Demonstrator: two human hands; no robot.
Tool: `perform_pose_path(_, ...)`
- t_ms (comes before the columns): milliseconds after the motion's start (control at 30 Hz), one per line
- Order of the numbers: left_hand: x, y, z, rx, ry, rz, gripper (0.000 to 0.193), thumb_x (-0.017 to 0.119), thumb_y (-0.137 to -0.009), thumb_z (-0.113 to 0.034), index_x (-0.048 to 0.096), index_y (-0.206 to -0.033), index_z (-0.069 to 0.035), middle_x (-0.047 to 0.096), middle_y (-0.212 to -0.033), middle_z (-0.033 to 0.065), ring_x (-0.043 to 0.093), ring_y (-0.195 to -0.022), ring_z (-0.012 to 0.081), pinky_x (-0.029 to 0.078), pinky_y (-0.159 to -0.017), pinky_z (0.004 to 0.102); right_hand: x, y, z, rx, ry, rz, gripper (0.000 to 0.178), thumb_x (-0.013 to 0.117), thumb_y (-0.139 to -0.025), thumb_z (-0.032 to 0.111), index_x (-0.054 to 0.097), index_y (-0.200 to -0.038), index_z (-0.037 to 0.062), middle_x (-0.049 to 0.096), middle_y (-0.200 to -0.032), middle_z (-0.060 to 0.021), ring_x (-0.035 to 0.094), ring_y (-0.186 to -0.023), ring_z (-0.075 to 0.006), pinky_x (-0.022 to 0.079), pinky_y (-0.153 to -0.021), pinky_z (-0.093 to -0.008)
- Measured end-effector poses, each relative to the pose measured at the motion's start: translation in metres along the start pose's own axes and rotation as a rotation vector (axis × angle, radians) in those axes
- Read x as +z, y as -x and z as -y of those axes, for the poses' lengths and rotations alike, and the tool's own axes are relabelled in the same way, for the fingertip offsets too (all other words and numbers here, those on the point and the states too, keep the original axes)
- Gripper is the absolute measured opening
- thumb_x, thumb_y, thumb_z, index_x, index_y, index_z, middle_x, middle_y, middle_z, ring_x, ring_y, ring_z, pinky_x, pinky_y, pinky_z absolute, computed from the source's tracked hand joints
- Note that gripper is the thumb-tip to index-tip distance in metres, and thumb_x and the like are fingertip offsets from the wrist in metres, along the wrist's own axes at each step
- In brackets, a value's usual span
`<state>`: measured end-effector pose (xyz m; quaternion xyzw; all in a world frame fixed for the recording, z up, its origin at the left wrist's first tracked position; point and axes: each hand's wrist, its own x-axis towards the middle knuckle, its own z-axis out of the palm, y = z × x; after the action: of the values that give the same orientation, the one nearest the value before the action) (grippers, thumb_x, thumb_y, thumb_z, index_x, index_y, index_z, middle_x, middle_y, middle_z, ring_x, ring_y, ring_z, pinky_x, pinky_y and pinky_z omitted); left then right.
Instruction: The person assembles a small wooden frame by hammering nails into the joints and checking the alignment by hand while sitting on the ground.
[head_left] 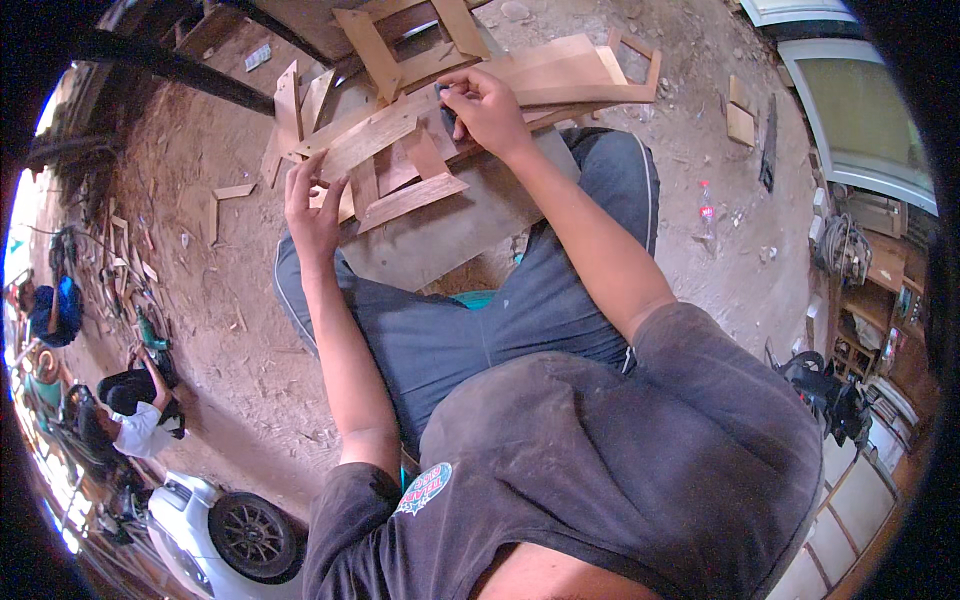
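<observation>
A flat wooden frame [417, 195] made of joined slats lies tilted on a grey board [440, 250] across my lap. My left hand [313, 212] is at the frame's left end, thumb and fingers apart on either side of the upper slat [370, 148] and closed on it. Above the frame's right part, my right hand [484, 112] pinches a small dark object [446, 112]; its kind is hidden by the fingers. Behind lie long wooden strips [560, 68] and another slatted frame [430, 62].
More wooden pieces [288, 115] stand at the board's left. On the dirt floor are an angled wood piece [228, 205], a plastic bottle [706, 212] and wood blocks [740, 118]. A white car [190, 535] and a crouching person [140, 425] are at lower left.
</observation>
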<state>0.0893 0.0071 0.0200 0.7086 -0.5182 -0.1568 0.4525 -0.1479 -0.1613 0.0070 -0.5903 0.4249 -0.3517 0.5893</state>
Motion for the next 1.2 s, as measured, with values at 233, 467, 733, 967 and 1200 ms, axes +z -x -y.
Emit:
perform_pose_path(233,0.001,0.000,0.000,0.036,-0.019,0.001,0.046,0.082,-0.083,-0.009,0.071,-0.127,-0.009,0.067,-0.113,0.0070,0.064,-0.086,0.0160,0.049,-0.078,0.0316,-0.002,-0.001,0.001,0.025,-0.029,0.014,0.023,0.068,-0.097,0.013,0.069,-0.114,-0.0022,0.064,-0.087,-0.0048,0.060,-0.052,-0.0095,0.048,-0.049,-0.0248)
perform_pose_path(467,0.000,-0.001,-0.003,0.043,-0.083,0.016,0.045,0.082,-0.084,-0.009,0.071,-0.128,-0.008,0.067,-0.112,0.0081,0.065,-0.089,0.0178,0.051,-0.078,0.0329,-0.003,-0.002,0.001,0.023,-0.046,0.021,0.022,0.068,-0.096,0.012,0.069,-0.112,-0.0038,0.064,-0.087,-0.0054,0.060,-0.052,-0.0100,0.048,-0.048,-0.0245)
perform_pose_path(733,0.002,0.000,0.002,0.006,-0.091,0.028,0.047,0.082,-0.084,-0.011,0.071,-0.129,-0.010,0.068,-0.109,0.0094,0.063,-0.095,0.0216,0.051,-0.078,0.0330,-0.001,-0.001,0.002,-0.027,0.036,0.018,0.024,0.069,-0.096,0.012,0.069,-0.115,-0.0025,0.065,-0.088,-0.0045,0.059,-0.052,-0.0097,0.048,-0.049,-0.0236)
perform_pose_path(967,0.005,0.002,0.002,-0.179,-0.021,0.042,0.054,0.085,-0.083,-0.022,0.069,-0.133,-0.011,0.064,-0.111,0.0100,0.061,-0.094,0.0239,0.050,-0.081,0.0356,0.014,0.012,0.021,-0.531,0.730,-0.014,0.043,0.078,-0.085,0.032,0.073,-0.126,0.0195,0.066,-0.102,-0.0085,0.069,-0.086,-0.0261,0.057,-0.074,-0.0381)
perform_pose_path(1200,0.011,0.009,-0.016,-0.217,-0.113,-0.184,0.056,0.088,-0.079,-0.038,0.069,-0.120,-0.004,0.064,-0.111,0.0148,0.064,-0.096,0.0289,0.053,-0.080,0.0407,0.016,0.022,0.026,-0.426,0.873,0.061,0.050,0.082,-0.082,0.039,0.072,-0.130,0.0267,0.063,-0.109,-0.0079,0.068,-0.092,-0.0299,0.058,-0.078,-0.0409)
